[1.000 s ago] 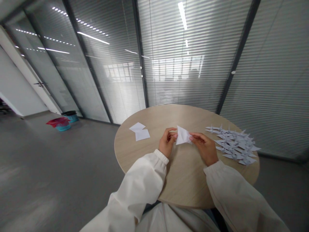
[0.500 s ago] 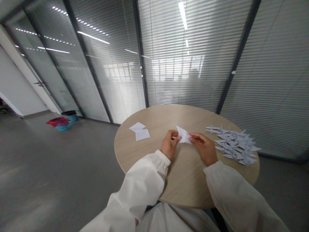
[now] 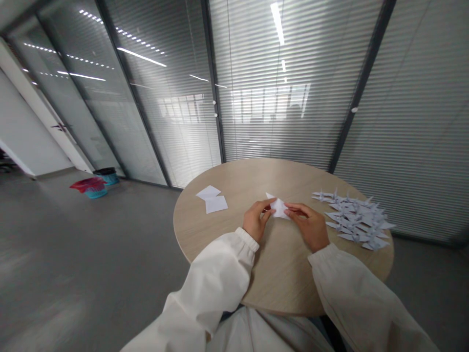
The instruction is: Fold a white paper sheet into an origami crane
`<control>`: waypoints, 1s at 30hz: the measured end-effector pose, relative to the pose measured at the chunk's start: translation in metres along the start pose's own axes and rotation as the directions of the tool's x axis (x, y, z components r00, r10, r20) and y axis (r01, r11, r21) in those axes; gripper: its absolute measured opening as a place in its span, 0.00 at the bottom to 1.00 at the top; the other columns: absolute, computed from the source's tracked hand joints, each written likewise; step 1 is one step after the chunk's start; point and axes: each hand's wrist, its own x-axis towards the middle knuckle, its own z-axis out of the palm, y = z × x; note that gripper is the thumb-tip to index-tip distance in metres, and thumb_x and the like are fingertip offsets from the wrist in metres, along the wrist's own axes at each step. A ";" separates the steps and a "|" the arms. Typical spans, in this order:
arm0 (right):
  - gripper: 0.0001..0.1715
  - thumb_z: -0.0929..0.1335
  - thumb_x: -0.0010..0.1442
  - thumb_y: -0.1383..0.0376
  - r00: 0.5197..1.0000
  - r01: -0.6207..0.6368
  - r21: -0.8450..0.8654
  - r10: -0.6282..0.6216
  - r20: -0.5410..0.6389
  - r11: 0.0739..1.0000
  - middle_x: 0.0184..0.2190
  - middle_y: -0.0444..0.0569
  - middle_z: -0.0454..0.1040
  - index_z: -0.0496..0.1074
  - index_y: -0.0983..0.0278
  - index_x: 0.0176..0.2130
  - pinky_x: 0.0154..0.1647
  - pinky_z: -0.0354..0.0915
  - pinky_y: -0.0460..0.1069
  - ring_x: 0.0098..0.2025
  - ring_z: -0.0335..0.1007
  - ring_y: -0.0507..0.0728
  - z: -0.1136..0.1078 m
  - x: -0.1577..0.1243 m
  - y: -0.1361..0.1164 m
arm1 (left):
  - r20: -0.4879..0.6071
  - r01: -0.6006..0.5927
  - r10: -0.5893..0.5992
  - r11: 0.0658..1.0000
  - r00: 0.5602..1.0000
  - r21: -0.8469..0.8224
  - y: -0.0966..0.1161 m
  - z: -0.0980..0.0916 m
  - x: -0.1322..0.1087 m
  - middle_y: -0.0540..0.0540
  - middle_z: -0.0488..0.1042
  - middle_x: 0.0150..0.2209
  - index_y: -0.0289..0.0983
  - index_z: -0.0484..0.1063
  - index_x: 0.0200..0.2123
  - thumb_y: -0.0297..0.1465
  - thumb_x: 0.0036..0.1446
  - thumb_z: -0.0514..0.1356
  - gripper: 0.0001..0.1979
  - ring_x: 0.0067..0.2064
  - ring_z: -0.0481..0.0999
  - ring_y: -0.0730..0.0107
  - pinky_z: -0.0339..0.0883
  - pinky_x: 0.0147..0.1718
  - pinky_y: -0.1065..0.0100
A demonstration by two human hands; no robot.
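Note:
A partly folded piece of white paper (image 3: 279, 209) is held between my two hands above the middle of the round table (image 3: 256, 176). My left hand (image 3: 257, 217) pinches its left side between thumb and fingers. On the opposite side, my right hand (image 3: 309, 224) grips the paper's right edge in the same way. One pointed corner sticks up at the upper left of the paper. The fingertips cover parts of both side edges, so the exact folds there are hidden.
Two white paper sheets (image 3: 216, 204) lie overlapping at the table's left. Many folded white paper cranes (image 3: 361, 220) crowd the right side. Glass partitions with blinds (image 3: 278, 132) stand behind the table. A red-lined bin (image 3: 91, 187) and a black-lined bin (image 3: 108, 176) sit on the floor.
The paper's upper part has come down and its outline is now smaller, with a pointed middle. Both hands have shifted only slightly, still gripping it.

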 end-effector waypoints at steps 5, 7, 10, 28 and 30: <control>0.17 0.68 0.51 0.54 1.000 0.004 -0.006 -0.004 0.000 1.000 0.37 0.49 0.77 0.76 0.61 0.38 0.41 0.67 0.53 0.37 0.73 0.58 -0.001 -0.001 -0.002 | -0.047 0.060 -0.061 0.998 0.997 -0.029 0.004 -0.001 0.000 0.45 0.76 0.34 0.39 0.76 0.37 0.32 0.50 0.61 0.09 0.32 0.73 0.70 0.66 0.37 0.68; 0.17 0.68 0.51 0.54 1.000 -0.004 0.002 0.004 0.004 1.000 0.36 0.49 0.77 0.76 0.61 0.37 0.40 0.67 0.53 0.37 0.73 0.58 -0.002 -0.001 -0.003 | -0.067 0.103 -0.107 0.993 0.992 -0.059 0.004 0.000 0.000 0.45 0.77 0.33 0.39 0.77 0.35 0.32 0.49 0.62 0.08 0.32 0.73 0.70 0.66 0.36 0.68; 0.17 0.68 0.50 0.54 1.000 -0.014 0.020 0.014 0.003 1.000 0.36 0.50 0.78 0.76 0.61 0.37 0.40 0.67 0.53 0.37 0.73 0.59 -0.002 -0.001 -0.003 | -0.086 0.144 -0.153 0.984 0.985 -0.102 0.005 0.001 0.001 0.45 0.77 0.33 0.39 0.78 0.33 0.33 0.48 0.63 0.08 0.33 0.74 0.69 0.66 0.36 0.67; 0.15 0.68 0.51 0.55 1.000 -0.004 0.074 0.006 -0.023 0.997 0.35 0.49 0.77 0.77 0.61 0.36 0.41 0.67 0.53 0.36 0.72 0.58 -0.004 -0.002 -0.004 | -0.061 0.074 -0.080 0.993 0.995 -0.089 0.004 0.001 0.002 0.46 0.75 0.30 0.40 0.77 0.37 0.32 0.44 0.65 0.13 0.33 0.71 0.70 0.64 0.37 0.67; 0.15 0.69 0.51 0.55 1.000 -0.007 0.076 0.008 -0.020 0.997 0.34 0.49 0.78 0.77 0.61 0.35 0.41 0.67 0.53 0.36 0.72 0.58 -0.003 -0.001 -0.005 | -0.072 0.065 -0.070 0.995 0.995 -0.072 0.005 0.000 0.002 0.46 0.74 0.29 0.41 0.77 0.36 0.33 0.44 0.65 0.12 0.33 0.70 0.70 0.64 0.37 0.67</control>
